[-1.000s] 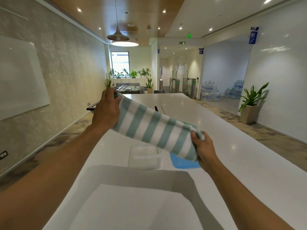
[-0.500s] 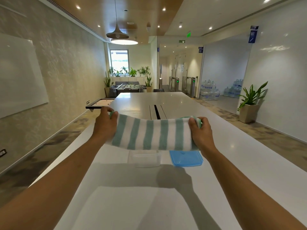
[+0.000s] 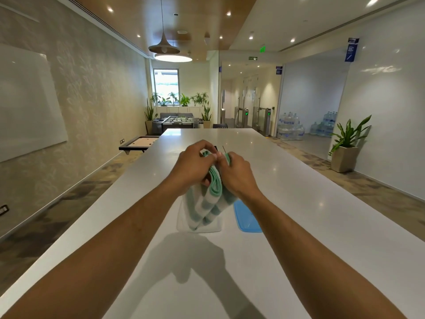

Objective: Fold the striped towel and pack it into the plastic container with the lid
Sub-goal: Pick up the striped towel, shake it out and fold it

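Note:
The green-and-white striped towel (image 3: 210, 203) hangs doubled over between my two hands, above the table. My left hand (image 3: 192, 169) and my right hand (image 3: 238, 172) meet at its top, each pinching an end. Its lower fold dangles over the clear plastic container (image 3: 184, 223), which stands on the white table and is partly hidden by the towel. I cannot tell whether the fold touches the container. The blue lid (image 3: 246, 218) lies flat just right of the container, partly under my right forearm.
The long white table (image 3: 299, 203) stretches ahead, with a narrow dark slot (image 3: 224, 148) in its middle beyond my hands. A low game board (image 3: 139, 143) sits off the left edge. A potted plant (image 3: 347, 143) stands on the floor at right.
My hands, held apart with the towel stretched between them, have come together. The towel now hangs folded in half over the container.

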Available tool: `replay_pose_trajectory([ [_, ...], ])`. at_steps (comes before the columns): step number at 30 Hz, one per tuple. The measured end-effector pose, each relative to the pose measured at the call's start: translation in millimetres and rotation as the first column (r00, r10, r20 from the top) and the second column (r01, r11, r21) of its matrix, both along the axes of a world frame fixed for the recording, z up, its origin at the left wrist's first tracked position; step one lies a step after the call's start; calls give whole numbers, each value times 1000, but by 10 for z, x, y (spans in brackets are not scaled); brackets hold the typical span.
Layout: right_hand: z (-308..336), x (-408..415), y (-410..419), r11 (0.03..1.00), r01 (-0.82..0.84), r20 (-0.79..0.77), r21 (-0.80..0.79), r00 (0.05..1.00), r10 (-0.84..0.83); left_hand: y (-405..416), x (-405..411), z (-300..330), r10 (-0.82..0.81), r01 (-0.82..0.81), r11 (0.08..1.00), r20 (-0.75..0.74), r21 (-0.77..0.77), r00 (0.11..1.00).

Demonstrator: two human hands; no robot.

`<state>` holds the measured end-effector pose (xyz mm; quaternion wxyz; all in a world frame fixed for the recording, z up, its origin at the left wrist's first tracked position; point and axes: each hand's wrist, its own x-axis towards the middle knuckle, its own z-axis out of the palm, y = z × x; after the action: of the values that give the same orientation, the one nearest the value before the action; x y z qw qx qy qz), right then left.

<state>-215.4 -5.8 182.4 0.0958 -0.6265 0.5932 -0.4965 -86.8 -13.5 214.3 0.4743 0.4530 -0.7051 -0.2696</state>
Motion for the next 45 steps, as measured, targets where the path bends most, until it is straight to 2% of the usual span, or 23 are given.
replay_pose_trajectory([
  [2, 2, 34, 5, 999, -31, 26, -13, 999, 31, 6, -26, -5, 18, -19, 1000, -31, -9, 999],
  [4, -2, 36, 5, 996, -85, 116, -10, 990, 85, 5, -35, -26, 32, -33, 999, -56, -18, 998],
  [7, -37, 52, 15, 975, -218, 272, 33, 941, 201, 22, -47, -65, 63, -64, 997, -34, -37, 997],
  [10, -60, 36, -2, 941, -333, 347, 64, 891, 292, 29, -40, -66, 44, -44, 999, -39, -1, 998],
  [13, -53, -35, -10, 884, -447, 352, 135, 856, 379, 17, -4, -29, -45, 76, 985, -190, 156, 981],
  [15, -68, -87, -1, 869, -469, 293, 155, 862, 413, 0, 42, -18, -53, 92, 977, -198, 194, 979],
  [18, -76, -185, 15, 875, -467, 233, 130, 872, 431, -44, 120, -57, -59, 65, 995, -71, 82, 996],
  [21, 11, -320, 50, 897, -426, 188, 117, 897, 401, -79, 256, -160, -39, 49, 987, 65, -150, 997],
  [22, 54, -371, 64, 897, -427, 184, 118, 897, 402, -101, 310, -198, -65, 86, 981, 125, -171, 990],
  [24, 139, -463, 101, 870, -480, 199, 110, 869, 454, -122, 387, -275, -222, 233, 972, 190, -37, 956],
  [26, 213, -516, 133, 833, -547, 235, 84, 823, 517, -113, 408, -368, -401, 389, 915, 117, 112, 909],
  [28, 257, -533, 148, 813, -575, 231, 85, 806, 546, -106, 378, -459, -439, 435, 893, 16, 118, 898],
  [30, 261, -536, 139, 827, -553, 200, 101, 826, 528, -111, 338, -519, -390, 393, 917, -55, 63, 919],
  [32, 236, -524, 115, 873, -483, 231, 64, 858, 458, -140, 317, -557, -342, 350, 936, -139, 37, 929],
  [35, 125, -510, 73, 922, -385, 483, -36, 801, 353, -197, 293, -593, -268, 293, 954, -262, 57, 927],
  [38, -108, -431, 39, 911, -410, 593, 53, 747, 301, -236, 248, -634, -202, 258, 960, -377, 105, 904],
  [41, -401, -252, -52, 911, -409, 647, 53, 709, 280, -251, 175, -709, -126, 193, 971, -382, 142, 916],
  [45, -660, -107, -170, 980, -197, 645, 33, 753, 129, -282, 83, -882, -75, 145, 972, -338, 186, 938],
])
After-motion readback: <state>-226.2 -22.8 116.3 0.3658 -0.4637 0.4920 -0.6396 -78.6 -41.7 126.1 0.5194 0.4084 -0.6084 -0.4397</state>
